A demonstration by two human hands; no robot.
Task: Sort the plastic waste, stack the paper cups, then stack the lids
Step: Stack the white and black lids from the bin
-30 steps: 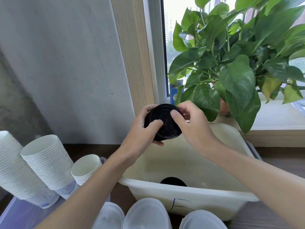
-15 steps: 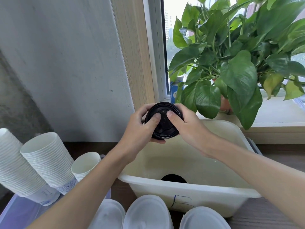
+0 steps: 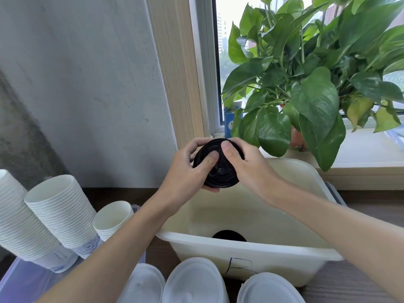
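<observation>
Two hands held the black lid [image 3: 220, 177] at frame centre, above the white tub [image 3: 251, 250]; left hand [image 3: 185, 171] and right hand [image 3: 249, 169] fingers curled round its rim, possibly several lids stacked.

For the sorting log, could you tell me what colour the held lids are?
The lids are black; the head view shows them.

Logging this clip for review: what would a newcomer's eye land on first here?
The left hand and right hand grip black lids at centre, above a white tub holding another black lid. Stacks of white paper cups lean at the left; a leafy plant fills the upper right.
</observation>
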